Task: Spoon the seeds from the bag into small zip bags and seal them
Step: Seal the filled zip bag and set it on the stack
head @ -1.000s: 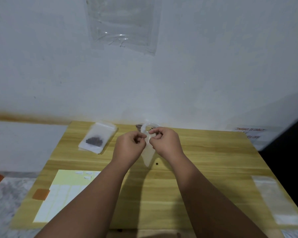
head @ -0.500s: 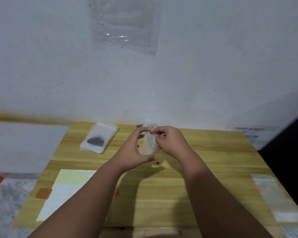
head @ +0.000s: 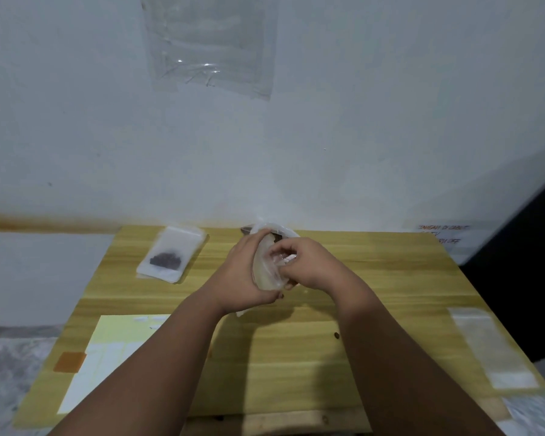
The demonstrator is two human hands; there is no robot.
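Both hands were together at frame centre, above the counter. The left hand cupped an apparently empty zip bag; the right hand pinched its mouth. Step judged: opening the bag. Next move: hold the mouth wide for spooning. A filled bag lay at centre left.

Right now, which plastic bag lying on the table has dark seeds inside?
The small bag at the far left: a dark clump shows inside. The flat bag on the right looks empty.
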